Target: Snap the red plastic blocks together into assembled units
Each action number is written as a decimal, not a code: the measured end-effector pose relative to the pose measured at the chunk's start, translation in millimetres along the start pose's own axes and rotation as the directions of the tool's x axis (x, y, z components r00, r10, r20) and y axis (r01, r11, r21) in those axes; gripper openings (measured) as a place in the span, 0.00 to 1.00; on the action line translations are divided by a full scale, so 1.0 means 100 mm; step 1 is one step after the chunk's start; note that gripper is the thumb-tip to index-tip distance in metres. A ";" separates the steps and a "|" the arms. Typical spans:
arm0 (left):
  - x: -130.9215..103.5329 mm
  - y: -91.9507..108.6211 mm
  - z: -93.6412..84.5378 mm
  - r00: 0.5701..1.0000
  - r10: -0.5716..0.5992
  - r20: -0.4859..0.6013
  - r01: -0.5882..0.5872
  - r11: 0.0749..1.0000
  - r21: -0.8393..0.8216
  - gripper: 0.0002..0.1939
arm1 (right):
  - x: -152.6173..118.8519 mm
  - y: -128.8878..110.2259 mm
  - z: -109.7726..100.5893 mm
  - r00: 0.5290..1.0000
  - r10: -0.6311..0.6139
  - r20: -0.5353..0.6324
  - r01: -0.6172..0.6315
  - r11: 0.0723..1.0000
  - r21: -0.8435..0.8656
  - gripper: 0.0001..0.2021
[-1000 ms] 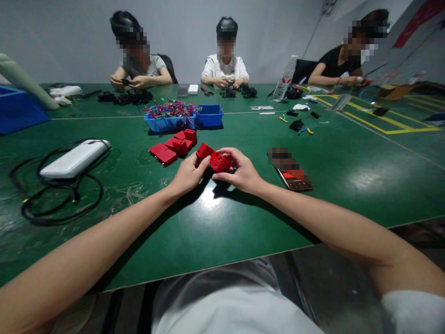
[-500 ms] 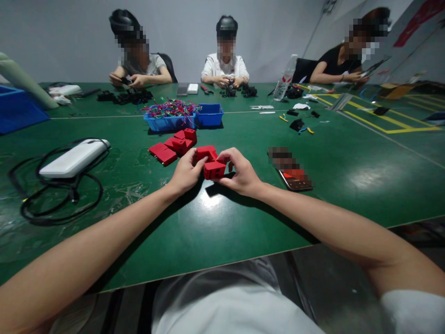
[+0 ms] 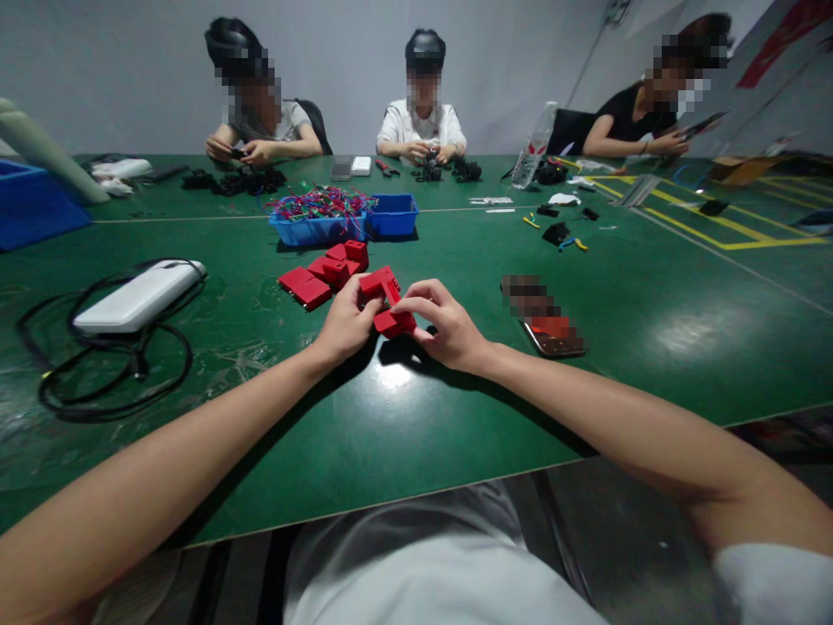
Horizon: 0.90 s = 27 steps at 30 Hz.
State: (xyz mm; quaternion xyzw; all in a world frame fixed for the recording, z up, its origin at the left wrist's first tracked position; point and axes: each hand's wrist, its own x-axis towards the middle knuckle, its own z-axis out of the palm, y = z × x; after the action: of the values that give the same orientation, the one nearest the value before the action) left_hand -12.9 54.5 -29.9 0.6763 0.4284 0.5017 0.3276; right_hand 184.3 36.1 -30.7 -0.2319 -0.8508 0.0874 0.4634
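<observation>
Hands meet over the green table (image 3: 455, 417): your left hand (image 3: 344, 328) pinches one red plastic housing (image 3: 379, 282), right hand (image 3: 449, 332) grips another (image 3: 394, 323) just below it, touching, not yet seated. More red housings (image 3: 325, 273) wait beyond your left-hand grip, approx. half a dozen unworked.

We see both bare forearms reach in from the near corners and meet at the middle. Our left hand (image 3: 344, 325) curls with its thumb up, and our right hand (image 3: 446, 330) arches, fingers bent; the fingertips seem pinched, though they are partly hidden.
</observation>
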 end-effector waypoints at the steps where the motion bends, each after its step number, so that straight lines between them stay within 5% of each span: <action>1: 0.00 0.00 0.00 1.000 -0.014 -0.003 0.014 1.000 0.012 0.14 | 0.00 0.00 0.00 1.000 -0.005 0.002 0.005 1.000 -0.008 0.22; 13: -0.01 0.02 -0.01 0.999 -0.032 -0.009 0.033 0.997 0.068 0.15 | 0.01 -0.03 -0.02 0.997 -0.078 0.028 0.080 0.992 -0.098 0.25; 22: -0.01 0.01 0.01 0.994 0.029 -0.105 -0.021 0.997 0.075 0.14 | 0.04 -0.06 -0.09 0.988 0.142 0.054 -0.142 0.990 -0.014 0.27; 27: -0.01 0.03 0.02 0.994 0.047 -0.101 -0.044 0.998 0.035 0.13 | 0.05 -0.04 -0.07 0.986 0.133 0.101 -0.136 0.991 0.019 0.30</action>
State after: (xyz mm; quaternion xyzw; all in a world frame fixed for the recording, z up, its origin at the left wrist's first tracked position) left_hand -10.5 52.4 -28.6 0.6648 0.4371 0.5357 0.2831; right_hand 186.7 34.0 -21.8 -0.2782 -0.8540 0.1408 0.4165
